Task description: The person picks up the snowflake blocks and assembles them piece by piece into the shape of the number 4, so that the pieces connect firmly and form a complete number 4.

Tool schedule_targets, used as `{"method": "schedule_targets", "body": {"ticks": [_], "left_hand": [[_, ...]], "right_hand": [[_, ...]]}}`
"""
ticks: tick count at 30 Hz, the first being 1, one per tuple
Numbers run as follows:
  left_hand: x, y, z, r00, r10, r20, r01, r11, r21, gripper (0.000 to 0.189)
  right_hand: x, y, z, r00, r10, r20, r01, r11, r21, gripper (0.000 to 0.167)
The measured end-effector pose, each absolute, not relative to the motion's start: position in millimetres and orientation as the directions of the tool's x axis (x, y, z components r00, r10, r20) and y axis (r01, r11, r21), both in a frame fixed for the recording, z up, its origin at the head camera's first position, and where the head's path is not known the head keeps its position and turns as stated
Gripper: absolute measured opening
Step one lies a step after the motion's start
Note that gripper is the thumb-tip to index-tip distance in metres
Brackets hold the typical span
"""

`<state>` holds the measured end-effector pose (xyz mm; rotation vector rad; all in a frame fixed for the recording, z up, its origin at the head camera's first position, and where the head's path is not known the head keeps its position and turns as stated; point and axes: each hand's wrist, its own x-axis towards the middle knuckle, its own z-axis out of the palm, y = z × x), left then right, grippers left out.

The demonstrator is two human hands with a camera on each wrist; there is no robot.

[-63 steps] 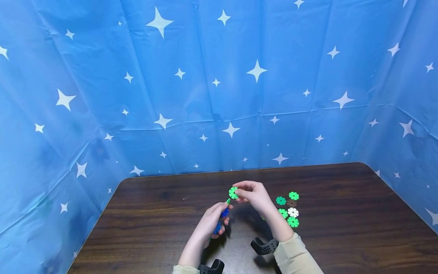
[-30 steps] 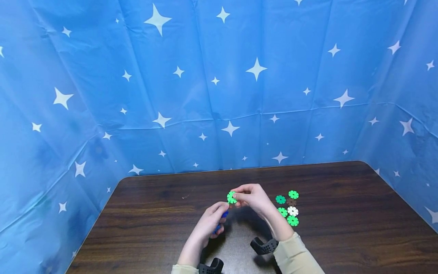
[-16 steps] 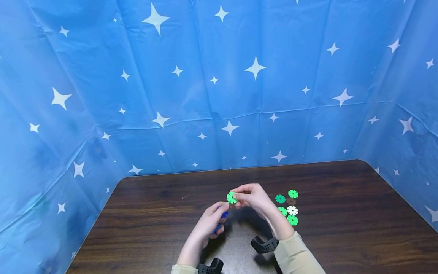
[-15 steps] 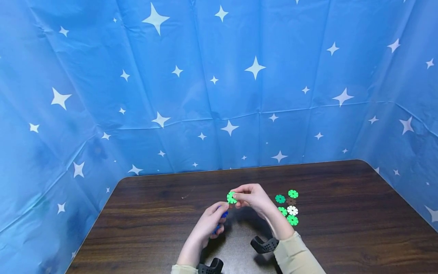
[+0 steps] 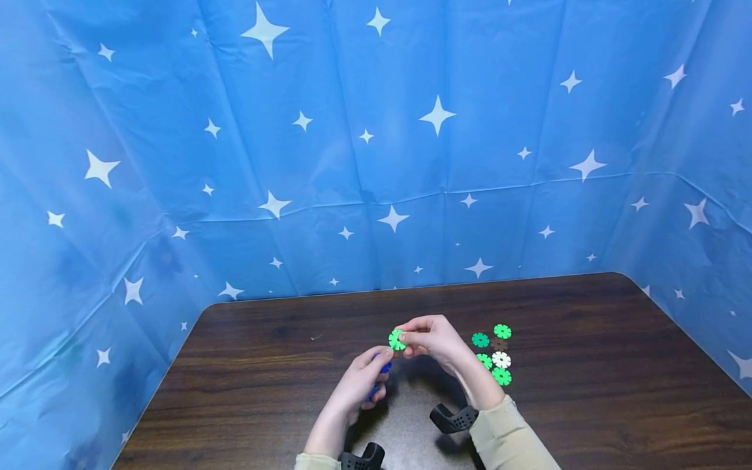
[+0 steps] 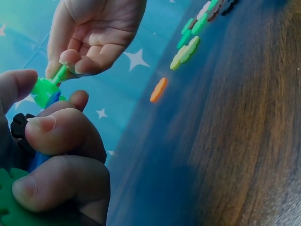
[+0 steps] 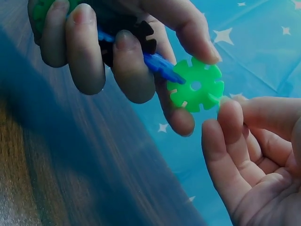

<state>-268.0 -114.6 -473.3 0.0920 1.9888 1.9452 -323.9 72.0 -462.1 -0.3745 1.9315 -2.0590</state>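
Note:
My left hand (image 5: 360, 378) grips a chain of slotted plastic discs over the table. In the wrist views the chain shows a blue disc (image 7: 162, 67), a black disc (image 6: 19, 126) and a darker green disc (image 6: 19, 202), partly covered by the fingers. At its far end a bright green disc (image 7: 196, 85) is joined to the blue one, with left fingertips on its rim. My right hand (image 5: 437, 341) pinches another bright green disc (image 5: 397, 339) between thumb and fingers. Seen edge-on in the left wrist view, that disc (image 6: 59, 74) meets the end disc's rim.
Right of my hands, loose discs lie on the dark wooden table (image 5: 264, 378): teal (image 5: 480, 339), brown (image 5: 499, 344), white (image 5: 501, 360) and several green. An orange disc (image 6: 158, 89) lies apart in the left wrist view. A starry blue curtain (image 5: 329, 163) hangs behind the table.
The right hand has brought its green disc down and slightly left, from just above the chain's end to against it. Over the last second both hands have stayed nearly still.

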Motion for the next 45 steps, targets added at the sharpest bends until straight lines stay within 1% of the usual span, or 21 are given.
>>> {"method": "schedule_targets", "body": {"ticks": [4,9,12,15,18,22,33,39,42,45], "left_hand": [[-268.2,-115.2,-472.2,-0.936,0.280,-0.213,-0.203,0.065,0.977,0.050],[-269.5,-115.4,-468.7,-0.920,0.310,-0.241,-0.239,0.046,0.970,0.049],[-269.7,-116.2,-466.1,-0.900,0.344,-0.267,-0.282,0.006,0.959,0.056],[-269.2,-118.1,-464.7,-0.877,0.388,-0.283,-0.320,-0.033,0.947,0.067],[-268.6,-120.2,-464.5,-0.863,0.425,-0.272,-0.322,-0.050,0.945,0.076],[-268.4,-121.3,-464.5,-0.854,0.449,-0.262,-0.319,-0.054,0.946,0.080],[-269.6,-122.2,-466.2,-0.845,0.473,-0.249,-0.308,-0.051,0.950,0.082],[-269.4,-121.3,-467.5,-0.838,0.474,-0.270,-0.327,-0.040,0.944,0.076],[-268.8,-120.2,-468.0,-0.838,0.463,-0.287,-0.337,-0.027,0.941,0.077],[-268.4,-118.3,-468.7,-0.853,0.449,-0.267,-0.307,-0.017,0.951,0.074]], "right_hand": [[-322.5,70.9,-457.7,-0.925,-0.380,-0.013,0.028,-0.032,-0.999,0.027],[-319.9,73.5,-452.3,-0.934,-0.357,-0.014,0.013,0.004,-1.000,0.027],[-319.1,74.6,-450.9,-0.933,-0.359,-0.012,0.008,0.012,-1.000,0.028],[-319.1,75.2,-451.2,-0.931,-0.364,-0.011,0.008,0.010,-1.000,0.028],[-319.9,74.4,-452.6,-0.929,-0.370,-0.016,0.014,0.008,-1.000,0.027],[-320.3,74.2,-453.7,-0.927,-0.374,-0.018,0.018,0.004,-1.000,0.027],[-319.4,75.0,-453.0,-0.920,-0.392,-0.020,0.024,-0.005,-1.000,0.030],[-319.8,74.0,-453.4,-0.920,-0.392,-0.022,0.027,-0.008,-1.000,0.027],[-320.2,73.2,-455.1,-0.919,-0.394,-0.021,0.024,-0.002,-1.000,0.027],[-320.6,72.6,-456.6,-0.917,-0.399,-0.025,0.022,0.011,-1.000,0.026]]}}
